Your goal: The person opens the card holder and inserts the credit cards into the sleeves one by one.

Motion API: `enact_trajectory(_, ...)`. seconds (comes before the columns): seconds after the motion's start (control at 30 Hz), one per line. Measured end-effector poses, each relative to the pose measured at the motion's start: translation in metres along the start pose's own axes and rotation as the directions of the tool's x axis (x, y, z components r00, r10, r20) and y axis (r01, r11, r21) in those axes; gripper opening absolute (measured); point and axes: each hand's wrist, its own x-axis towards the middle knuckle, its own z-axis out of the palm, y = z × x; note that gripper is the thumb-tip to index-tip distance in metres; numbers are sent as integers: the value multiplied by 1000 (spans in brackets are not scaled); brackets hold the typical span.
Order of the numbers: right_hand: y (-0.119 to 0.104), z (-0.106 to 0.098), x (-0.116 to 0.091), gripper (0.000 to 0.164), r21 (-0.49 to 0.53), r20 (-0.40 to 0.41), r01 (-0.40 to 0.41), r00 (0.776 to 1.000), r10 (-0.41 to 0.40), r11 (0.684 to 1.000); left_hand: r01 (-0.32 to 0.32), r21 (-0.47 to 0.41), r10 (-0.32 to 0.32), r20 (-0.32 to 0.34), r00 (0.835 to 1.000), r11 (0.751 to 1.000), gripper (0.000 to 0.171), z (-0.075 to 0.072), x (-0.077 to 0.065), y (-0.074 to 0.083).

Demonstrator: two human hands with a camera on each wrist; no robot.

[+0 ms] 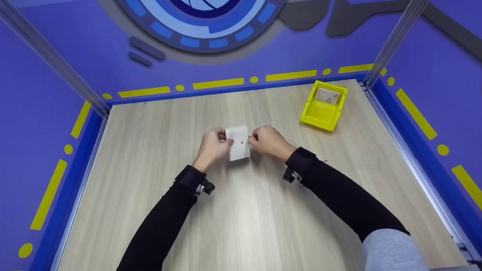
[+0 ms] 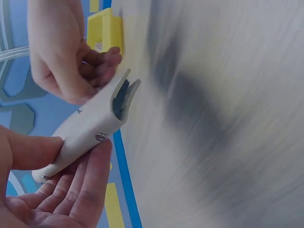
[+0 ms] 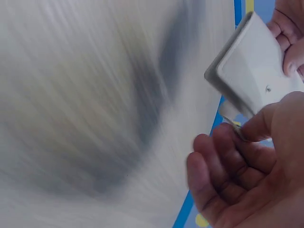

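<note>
A small white folded wallet (image 1: 237, 150) with metal snap studs is held above the table, between the hands. My left hand (image 1: 214, 147) grips its left side, thumb on the near face and fingers behind, as the left wrist view shows. That view also looks into the wallet's open end, where a dark lining (image 2: 120, 100) shows. At the wallet's right edge, my right hand (image 1: 270, 142) pinches a short tab (image 3: 230, 114) with a snap between thumb and forefinger; its other fingers are loosely curled. The right wrist view shows a stud on the wallet's flat face (image 3: 256, 66).
A yellow bin (image 1: 319, 123) stands at the table's back right, with a pale printed card (image 1: 327, 96) leaning inside. The wood-grain table (image 1: 241, 226) is bounded by blue panels at the back and both sides.
</note>
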Motion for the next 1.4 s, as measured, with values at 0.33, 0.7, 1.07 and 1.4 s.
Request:
enact_trajectory(0.33,8,-7,0,32,148,129,-70,990,51,987,112,-76,-105,88,991,991,15,2,-2,-4)
enact_trajectory(0.7,3,-24,2,27,326,169,-25,985,-32,945,196,-175,-169,156,973,965,26,-1,7,-4)
enact_trajectory(1.07,7,-24,3,20,431,256,-23,962,-98,902,219,-215,-176,201,964,952,34,-3,4,-7)
enact_trajectory(1.4,9,-27,2,24,479,316,-60,942,-108,876,223,-244,-158,260,953,944,36,-2,2,-8)
